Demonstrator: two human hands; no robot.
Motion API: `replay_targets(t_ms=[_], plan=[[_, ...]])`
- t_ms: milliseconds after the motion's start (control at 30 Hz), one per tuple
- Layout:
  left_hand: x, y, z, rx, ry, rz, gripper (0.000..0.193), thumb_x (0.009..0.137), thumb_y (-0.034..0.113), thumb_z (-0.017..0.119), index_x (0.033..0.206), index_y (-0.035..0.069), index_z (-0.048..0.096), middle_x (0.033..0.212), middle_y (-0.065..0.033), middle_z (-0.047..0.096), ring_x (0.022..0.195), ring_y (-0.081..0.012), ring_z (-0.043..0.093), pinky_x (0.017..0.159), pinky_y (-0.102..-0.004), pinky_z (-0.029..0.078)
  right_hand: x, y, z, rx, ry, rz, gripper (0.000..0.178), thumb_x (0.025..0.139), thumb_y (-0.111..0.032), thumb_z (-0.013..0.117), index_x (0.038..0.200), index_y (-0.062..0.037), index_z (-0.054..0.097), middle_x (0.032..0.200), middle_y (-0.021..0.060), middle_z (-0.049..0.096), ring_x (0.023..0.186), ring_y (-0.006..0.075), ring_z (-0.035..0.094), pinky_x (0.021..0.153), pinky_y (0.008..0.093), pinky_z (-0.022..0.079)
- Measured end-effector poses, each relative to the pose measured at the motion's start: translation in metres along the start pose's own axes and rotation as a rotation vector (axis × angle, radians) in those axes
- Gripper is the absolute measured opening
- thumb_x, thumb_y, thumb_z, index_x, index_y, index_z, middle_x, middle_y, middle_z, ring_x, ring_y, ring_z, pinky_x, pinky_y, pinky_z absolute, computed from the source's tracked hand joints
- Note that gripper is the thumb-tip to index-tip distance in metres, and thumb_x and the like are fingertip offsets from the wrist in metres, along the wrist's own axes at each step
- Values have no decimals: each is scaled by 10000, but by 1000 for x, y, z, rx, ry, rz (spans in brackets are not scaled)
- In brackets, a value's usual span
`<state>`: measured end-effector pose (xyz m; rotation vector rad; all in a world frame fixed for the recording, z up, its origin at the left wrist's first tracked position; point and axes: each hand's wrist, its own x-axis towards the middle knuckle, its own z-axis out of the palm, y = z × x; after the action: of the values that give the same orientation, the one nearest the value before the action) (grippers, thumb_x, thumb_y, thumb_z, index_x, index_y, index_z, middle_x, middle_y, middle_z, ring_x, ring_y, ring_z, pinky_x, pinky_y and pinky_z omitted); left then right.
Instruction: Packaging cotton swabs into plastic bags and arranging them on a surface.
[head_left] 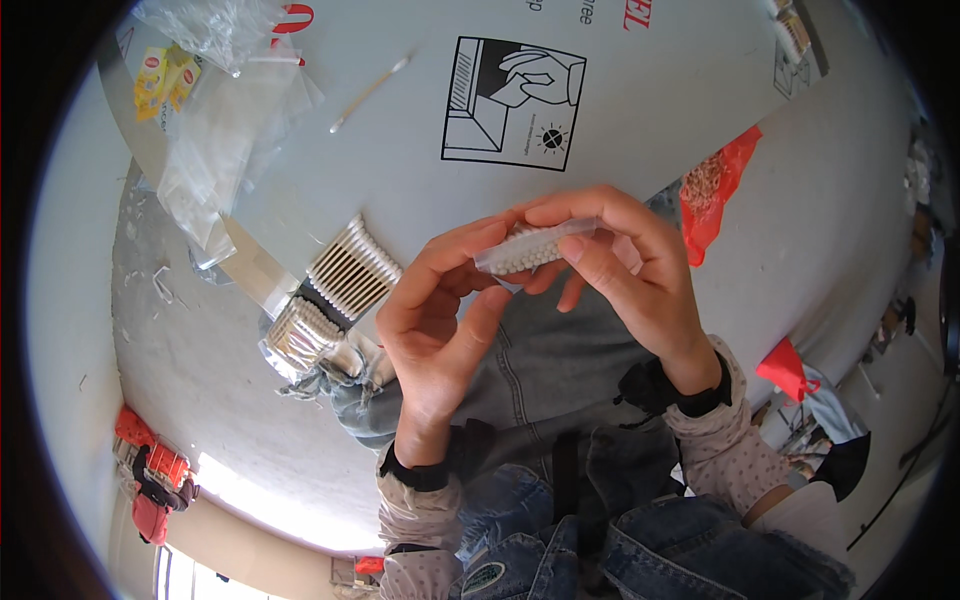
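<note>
A small clear plastic bag of white-tipped cotton swabs [527, 252] is held between my two hands, above the table's near edge. My right hand [648, 278] grips its right end, thumb pressed on the front and fingers behind. Around the left end curl the fingers of my left hand [428, 325], its thumb standing apart below the bag. The swab heads show in rows through the plastic; their sticks are hidden. To the left of my left hand lies a flat row of cotton swabs [354, 268], and a second bundle of swabs [303, 334] sits nearer to me.
One loose cotton swab [370, 95] rests on the grey printed tabletop [390, 180]. Clear plastic bags [225, 130] spread over the left edge, beside yellow packets [165, 80]. A red bag [720, 195] holding small pale pieces is beyond the right edge. White scraps litter the floor.
</note>
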<state>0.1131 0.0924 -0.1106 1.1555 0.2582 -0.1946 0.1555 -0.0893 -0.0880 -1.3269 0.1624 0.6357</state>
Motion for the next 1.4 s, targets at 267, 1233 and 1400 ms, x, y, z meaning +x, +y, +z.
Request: replay_targets(t_ms=[267,1233,1400], plan=[[2,-3,8,190,56,79,342,833,-79,702,1167,-29,649,1215,-143,650,1004,-170,660,808,-269,554,1,5,2,-45,32,-58,242,954,-123,655,1149,15,621,1086,83,676,884,132,695,619,225,541],[-1,7,13,249,154,19,267,842,-93,684,1102,-33,691,1115,-128,688,924,-154,687,788,-249,576,0,2,9,-47,74,-13,217,962,-49,616,1164,21,649,1142,112,686,892,139,686,632,236,571],[-7,13,19,258,221,28,212,853,-67,697,1064,-44,685,1082,-120,697,902,-136,683,784,-244,574,-3,3,17,-59,99,-56,215,955,-70,637,1153,12,650,991,73,708,834,126,711,656,223,573]])
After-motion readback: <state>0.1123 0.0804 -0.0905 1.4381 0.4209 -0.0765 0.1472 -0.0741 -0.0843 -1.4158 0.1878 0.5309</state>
